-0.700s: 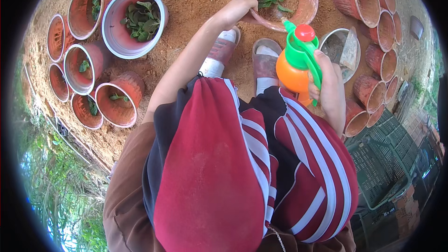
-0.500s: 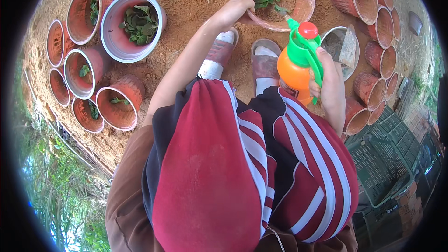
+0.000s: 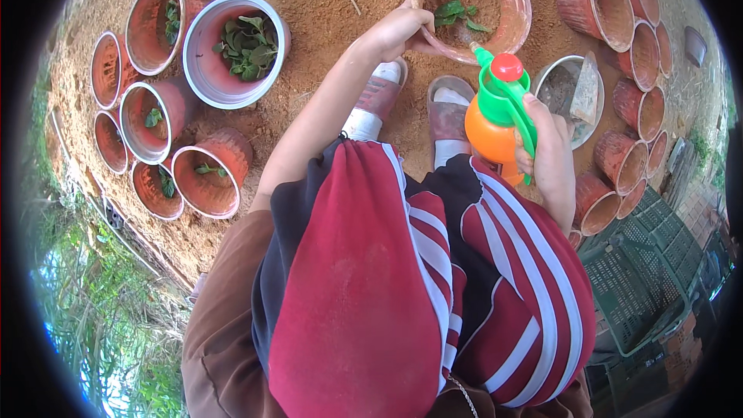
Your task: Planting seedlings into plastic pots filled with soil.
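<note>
In the head view, the left hand pinches the near-left rim of a pot, thumb over the edge, other fingers partly hidden. The pot sits beyond the feet, tilted toward the wearer, a seedling on its soil. The right hand is wrapped around the handle of a sprayer, its nozzle at the near rim; whether the trigger is squeezed I cannot tell. A strong jet this close could wash soil off the roots; a slipping left grip could tip the pot. No brand or writing is readable.
</note>
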The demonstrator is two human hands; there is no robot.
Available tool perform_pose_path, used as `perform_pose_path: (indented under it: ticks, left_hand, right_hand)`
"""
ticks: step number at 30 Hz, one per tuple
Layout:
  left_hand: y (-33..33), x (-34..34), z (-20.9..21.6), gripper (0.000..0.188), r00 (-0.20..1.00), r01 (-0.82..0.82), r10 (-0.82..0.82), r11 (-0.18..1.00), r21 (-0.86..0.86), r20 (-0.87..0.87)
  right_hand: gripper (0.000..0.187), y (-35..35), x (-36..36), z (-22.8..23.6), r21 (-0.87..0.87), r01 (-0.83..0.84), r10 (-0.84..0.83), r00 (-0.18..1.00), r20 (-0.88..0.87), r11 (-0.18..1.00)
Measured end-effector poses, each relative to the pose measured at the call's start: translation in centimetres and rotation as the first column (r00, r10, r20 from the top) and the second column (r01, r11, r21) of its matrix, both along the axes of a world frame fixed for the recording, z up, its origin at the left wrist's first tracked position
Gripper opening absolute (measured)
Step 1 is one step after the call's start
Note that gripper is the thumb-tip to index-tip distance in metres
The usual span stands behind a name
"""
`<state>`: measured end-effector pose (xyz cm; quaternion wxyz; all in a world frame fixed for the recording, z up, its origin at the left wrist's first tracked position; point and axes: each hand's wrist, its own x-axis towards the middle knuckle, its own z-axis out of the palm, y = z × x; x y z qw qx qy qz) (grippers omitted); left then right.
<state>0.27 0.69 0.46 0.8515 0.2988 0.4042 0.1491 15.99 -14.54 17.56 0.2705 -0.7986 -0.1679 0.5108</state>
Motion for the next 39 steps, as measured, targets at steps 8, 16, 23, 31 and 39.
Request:
perform_pose_path:
  ticks: [8,16,23,31,39]
  left_hand:
    - [0.2,-0.6,0.5,0.02,0.999,-0.037,0.041,0.991,-0.128,0.026]
    - [-0.3,-0.3,-0.3,0.027,0.999,-0.054,0.053,0.993,-0.108,-0.014]
    - [0.6,-0.7,-0.5,0.02,0.984,-0.143,0.164,0.957,-0.254,0.064]
    - [-3.5,-8.4,6.2,0.009,0.891,-0.399,0.452,0.813,-0.424,0.027]
    - [-5.2,-15.8,12.9,0.013,0.751,-0.588,0.654,0.727,-0.354,0.094]
  right_hand:
    - [0.05,0.6,0.3,0.3,-0.013,-0.005,0.004,0.997,-0.079,1.0]
    - [0.051,-0.9,0.4,0.2,-0.024,0.057,-0.057,0.998,-0.02,0.998]
    - [0.038,-9.2,2.5,1.7,0.152,0.091,-0.101,0.993,0.062,0.984]
    - [0.021,-17.0,2.3,-0.6,0.287,0.07,-0.098,0.991,0.086,0.955]
    - [0.02,-16.0,1.3,-3.5,0.427,-0.026,0.014,0.999,0.03,0.904]
